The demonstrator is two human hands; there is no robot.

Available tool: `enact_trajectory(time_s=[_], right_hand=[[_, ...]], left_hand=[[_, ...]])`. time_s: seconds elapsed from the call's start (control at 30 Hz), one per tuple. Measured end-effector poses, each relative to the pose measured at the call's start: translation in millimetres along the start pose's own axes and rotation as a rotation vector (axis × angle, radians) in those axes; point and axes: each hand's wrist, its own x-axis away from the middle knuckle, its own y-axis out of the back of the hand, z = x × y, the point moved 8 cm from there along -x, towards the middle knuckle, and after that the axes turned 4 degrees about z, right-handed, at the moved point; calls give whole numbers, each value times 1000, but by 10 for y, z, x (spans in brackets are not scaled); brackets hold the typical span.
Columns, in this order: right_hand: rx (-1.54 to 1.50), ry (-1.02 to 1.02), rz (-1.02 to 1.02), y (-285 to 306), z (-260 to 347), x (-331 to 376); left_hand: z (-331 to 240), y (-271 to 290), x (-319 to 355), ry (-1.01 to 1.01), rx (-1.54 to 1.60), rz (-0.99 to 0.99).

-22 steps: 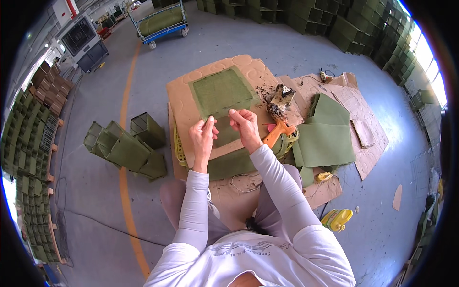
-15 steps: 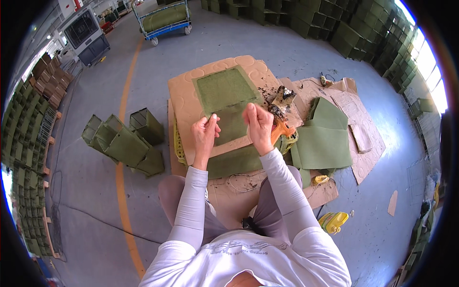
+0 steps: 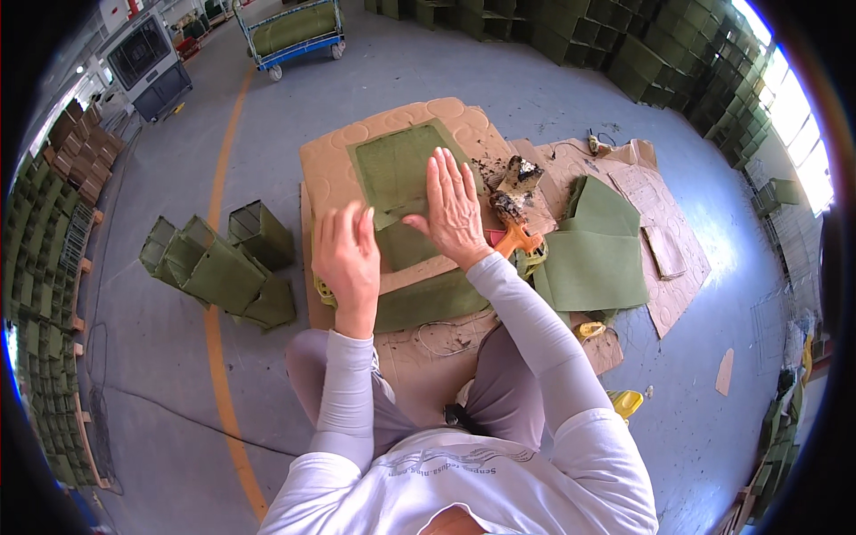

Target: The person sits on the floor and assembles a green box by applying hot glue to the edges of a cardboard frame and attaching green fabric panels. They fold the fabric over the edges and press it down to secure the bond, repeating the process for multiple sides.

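My right hand [image 3: 453,209] is open, with its fingers stretched out and held flat over the right side of a green fabric panel [image 3: 401,169]. To the left of the panel, my left hand [image 3: 348,259] is raised, its fingers loosely bent and a little blurred; I see nothing in it. Under both hands, the panel's lower part drapes toward me across a cardboard-topped work surface [image 3: 323,160]. Just right of my right hand lies an orange-handled tool [image 3: 517,239]. Beyond it sits a block smeared with dark residue [image 3: 517,183].
Folded green fabric pieces [image 3: 593,267] lie on cardboard at right. On the floor to the left stand several green box-shaped sleeves [image 3: 223,267]. A yellow bottle [image 3: 626,404] is near my right elbow. Farther off is a blue cart [image 3: 299,45] with a green roll.
My right hand has opened from a closed grip and lies flat, having moved left. The left hand has moved left and nearer to me, its fingers loosened. The view has shifted slightly.
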Motion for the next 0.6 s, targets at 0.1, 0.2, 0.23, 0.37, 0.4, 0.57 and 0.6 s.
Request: enact_trajectory(time_s=[0.1, 0.2, 0.23, 0.37, 0.4, 0.57, 0.6], right_hand=[[61, -6, 7, -48, -21, 52], [41, 81, 79, -42, -7, 161], [-4, 106, 113, -20, 10, 261], [-78, 76, 63, 287, -232, 631], [-147, 48, 15, 399, -358, 636], [-72, 95, 9, 391, 14, 67], [-35, 82, 25, 197, 12, 33]], left_hand=[[-415, -484, -211, -421, -300, 222], [-144, -873, -205, -475, -327, 327], [-134, -887, -205, -500, -362, 341], [-88, -870, -119, -534, -413, 321], [-121, -906, -128, -533, -402, 323], [-161, -869, -104, -518, -362, 324], [-150, -891, -109, -527, -370, 319]])
